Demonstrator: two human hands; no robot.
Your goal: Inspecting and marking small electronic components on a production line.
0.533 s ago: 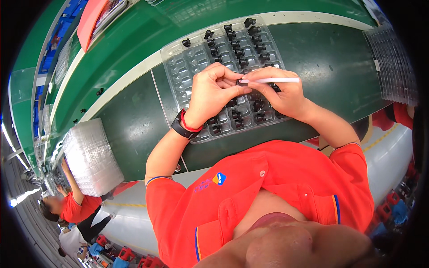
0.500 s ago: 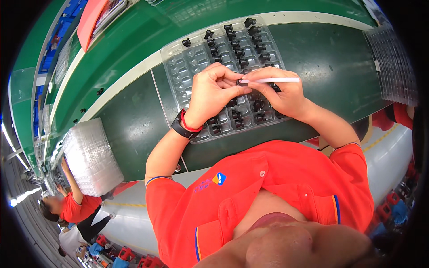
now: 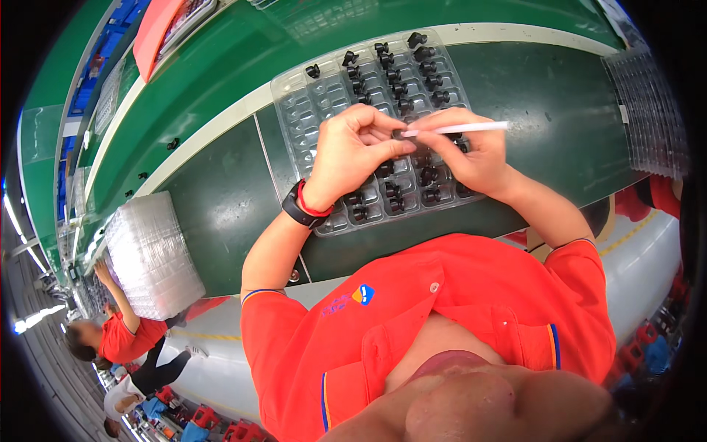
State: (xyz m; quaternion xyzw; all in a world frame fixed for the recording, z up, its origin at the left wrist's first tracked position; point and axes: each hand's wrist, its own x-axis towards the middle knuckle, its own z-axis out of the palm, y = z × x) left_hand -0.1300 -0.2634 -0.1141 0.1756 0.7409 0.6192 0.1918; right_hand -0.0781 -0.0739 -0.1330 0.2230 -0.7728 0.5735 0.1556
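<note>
My left hand (image 3: 352,153) is closed, thumb and forefinger pinching a small black part (image 3: 398,135). Between the fingertips of my right hand (image 3: 473,160) is a thin white stick (image 3: 479,127), its left end at the black part and its other end pointing right. Whether that tip touches the part is hard to make out. Beneath both hands lies a clear plastic tray (image 3: 293,110) with rows of pockets. Many pockets hold black parts (image 3: 400,90) like the pinched one, while several on the left side hold none. My hands cover the tray's middle.
A tall stack of clear trays (image 3: 151,258) stands on the green bench (image 3: 221,228) to the left; another stack (image 3: 648,110) is at the far right. Loose black parts (image 3: 173,144) lie on the green surface beyond. At lower left, a co-worker (image 3: 132,331) reaches toward the left stack.
The stick's free end has shifted slightly right and up with my right hand, and its tip has drawn a little rightward. My left hand has barely moved.
</note>
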